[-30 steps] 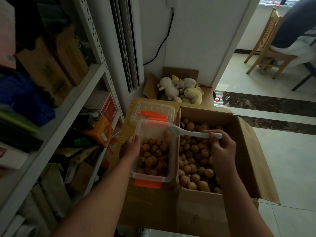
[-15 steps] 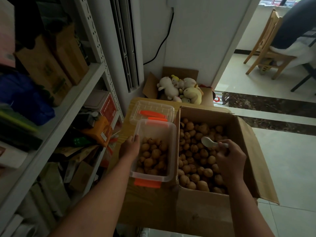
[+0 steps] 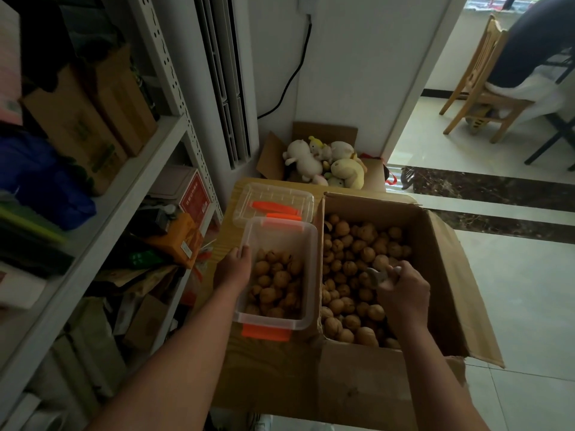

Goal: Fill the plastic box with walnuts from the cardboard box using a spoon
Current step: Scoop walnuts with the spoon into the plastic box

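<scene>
A clear plastic box (image 3: 308, 241) with orange clips sits on a wooden surface, roughly half full of walnuts (image 3: 277, 284). My left hand (image 3: 233, 269) rests against its left wall, fingers over the rim. To its right stands an open cardboard box (image 3: 435, 259) holding many walnuts (image 3: 351, 262). My right hand (image 3: 404, 293) grips a white plastic spoon (image 3: 375, 275) inside the cardboard box, the spoon's bowl down among the walnuts and blurred.
The clear lid (image 3: 273, 200) with orange clips lies behind the plastic box. A carton of plush toys (image 3: 323, 160) stands by the wall. Cluttered metal shelves (image 3: 124, 188) line the left. A wooden chair (image 3: 479, 88) and tiled floor lie to the right.
My right hand carried the spoon from over the plastic box back to the cardboard box and lowered it into the walnuts. The left hand has stayed on the plastic box.
</scene>
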`<action>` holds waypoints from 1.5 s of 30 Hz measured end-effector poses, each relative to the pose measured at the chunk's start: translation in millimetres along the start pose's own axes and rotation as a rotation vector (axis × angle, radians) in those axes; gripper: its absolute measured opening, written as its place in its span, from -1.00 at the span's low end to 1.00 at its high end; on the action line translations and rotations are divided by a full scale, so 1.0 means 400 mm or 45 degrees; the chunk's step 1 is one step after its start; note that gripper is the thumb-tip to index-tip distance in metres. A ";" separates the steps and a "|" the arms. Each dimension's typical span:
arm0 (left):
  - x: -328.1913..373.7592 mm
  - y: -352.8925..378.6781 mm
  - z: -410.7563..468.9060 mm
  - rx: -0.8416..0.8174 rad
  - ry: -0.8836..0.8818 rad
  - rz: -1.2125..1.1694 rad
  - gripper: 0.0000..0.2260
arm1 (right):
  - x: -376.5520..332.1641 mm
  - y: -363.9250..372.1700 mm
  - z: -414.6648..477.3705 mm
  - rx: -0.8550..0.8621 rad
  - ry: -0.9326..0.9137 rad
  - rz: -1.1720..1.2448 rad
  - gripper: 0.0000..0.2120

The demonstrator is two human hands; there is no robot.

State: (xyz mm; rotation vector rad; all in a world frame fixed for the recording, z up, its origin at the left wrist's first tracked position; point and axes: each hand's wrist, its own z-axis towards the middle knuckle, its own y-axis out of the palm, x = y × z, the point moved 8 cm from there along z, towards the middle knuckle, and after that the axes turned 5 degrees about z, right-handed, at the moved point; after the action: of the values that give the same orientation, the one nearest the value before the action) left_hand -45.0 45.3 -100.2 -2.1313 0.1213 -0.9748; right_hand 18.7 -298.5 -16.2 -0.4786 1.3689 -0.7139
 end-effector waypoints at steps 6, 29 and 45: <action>-0.005 0.001 0.006 0.008 -0.004 -0.002 -0.52 | 0.102 -0.058 0.006 0.219 0.368 0.310 -0.92; -0.006 0.002 0.002 0.027 0.006 0.000 -0.52 | -0.062 0.061 0.018 -0.544 0.084 -0.261 -0.78; -0.013 0.008 0.016 0.005 0.006 0.008 -0.50 | 0.040 0.014 0.003 -0.136 0.136 0.166 -0.83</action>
State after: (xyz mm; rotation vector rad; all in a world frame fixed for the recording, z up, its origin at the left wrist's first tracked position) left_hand -43.6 48.8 -108.0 -2.1238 0.1287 -0.9760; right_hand 21.4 -305.8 -31.0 -0.4357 1.5292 -0.5683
